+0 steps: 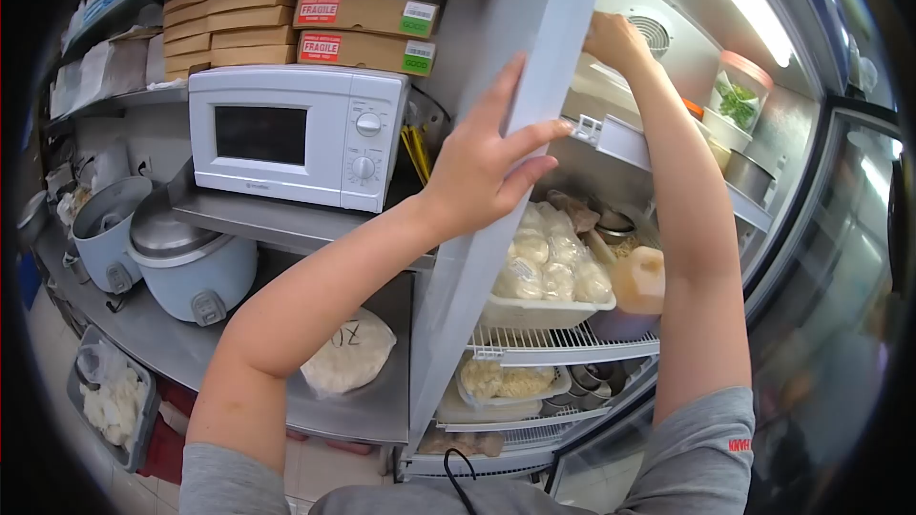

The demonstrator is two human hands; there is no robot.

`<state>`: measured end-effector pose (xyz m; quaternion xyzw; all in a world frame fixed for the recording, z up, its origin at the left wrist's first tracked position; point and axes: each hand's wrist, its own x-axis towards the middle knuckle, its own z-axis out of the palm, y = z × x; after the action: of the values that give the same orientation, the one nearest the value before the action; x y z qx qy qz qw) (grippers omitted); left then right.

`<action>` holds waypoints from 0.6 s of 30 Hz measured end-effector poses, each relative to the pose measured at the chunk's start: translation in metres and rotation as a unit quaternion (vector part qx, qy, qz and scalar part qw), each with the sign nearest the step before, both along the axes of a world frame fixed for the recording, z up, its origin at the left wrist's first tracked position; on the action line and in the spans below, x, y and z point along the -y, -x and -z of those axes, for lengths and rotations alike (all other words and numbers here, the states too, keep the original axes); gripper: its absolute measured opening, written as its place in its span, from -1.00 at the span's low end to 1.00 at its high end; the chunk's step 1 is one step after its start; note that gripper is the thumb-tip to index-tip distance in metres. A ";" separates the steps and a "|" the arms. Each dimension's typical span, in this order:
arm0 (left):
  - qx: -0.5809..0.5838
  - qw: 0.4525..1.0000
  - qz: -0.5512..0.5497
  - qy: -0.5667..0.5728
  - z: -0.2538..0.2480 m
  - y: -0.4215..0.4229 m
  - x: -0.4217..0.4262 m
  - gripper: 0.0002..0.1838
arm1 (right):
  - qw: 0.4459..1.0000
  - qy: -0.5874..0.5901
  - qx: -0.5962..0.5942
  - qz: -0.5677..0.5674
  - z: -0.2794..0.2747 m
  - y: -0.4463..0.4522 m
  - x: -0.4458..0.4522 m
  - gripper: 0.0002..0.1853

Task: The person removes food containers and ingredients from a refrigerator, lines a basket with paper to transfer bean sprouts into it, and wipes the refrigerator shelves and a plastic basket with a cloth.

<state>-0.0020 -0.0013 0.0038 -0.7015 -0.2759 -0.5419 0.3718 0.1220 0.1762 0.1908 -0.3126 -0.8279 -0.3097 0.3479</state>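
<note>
My left hand [487,167] rests with spread fingers against the front edge of the refrigerator's side wall [477,257]. It is open. My right hand [618,41] reaches into the top of the lit refrigerator. Its fingers are curled, and the wall's edge partly hides them, so what they hold cannot be made out. A pale container [603,86] is just below that hand. On a lower wire shelf, a white tray [549,313] holds several bagged pale lumps [553,253]. A plastic jug [637,278] with orange-brown contents stands beside it.
Right of my right arm are a clear tub of green leaves [737,100] and a metal pot [749,175]. A glass door [840,277] stands farther right. To the left are a microwave [296,138], cardboard boxes [367,14], a rice cooker [191,248] and a round pale bag [350,353].
</note>
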 end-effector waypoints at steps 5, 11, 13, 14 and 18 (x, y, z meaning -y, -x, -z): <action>-0.022 0.988 -0.149 -0.033 0.001 -0.010 0.014 -0.49 | 0.992 -0.073 -0.083 -0.066 0.011 -0.058 0.055 -0.54; -0.013 0.984 -0.080 -0.159 -0.086 -0.052 0.010 -0.25 | 0.978 -0.091 -0.149 -0.113 0.025 -0.159 0.136 -0.47; -0.059 0.992 -0.066 -0.091 -0.122 -0.083 0.002 -0.03 | 0.941 -0.084 -0.167 -0.281 0.023 -0.204 0.152 -0.49; -0.062 0.992 -0.065 -0.088 -0.130 -0.094 0.008 -0.03 | 0.941 -0.082 -0.171 -0.280 0.018 -0.220 0.157 -0.49; -0.042 0.974 0.200 0.096 -0.159 -0.122 0.029 -0.47 | 0.959 -0.166 -0.147 -0.177 -0.001 -0.271 0.170 -0.51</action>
<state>0.1199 -0.0305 0.1631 -0.7969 -0.1653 -0.5465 0.1976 0.3935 0.0059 0.1914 -0.1408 -0.7465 -0.3270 0.5621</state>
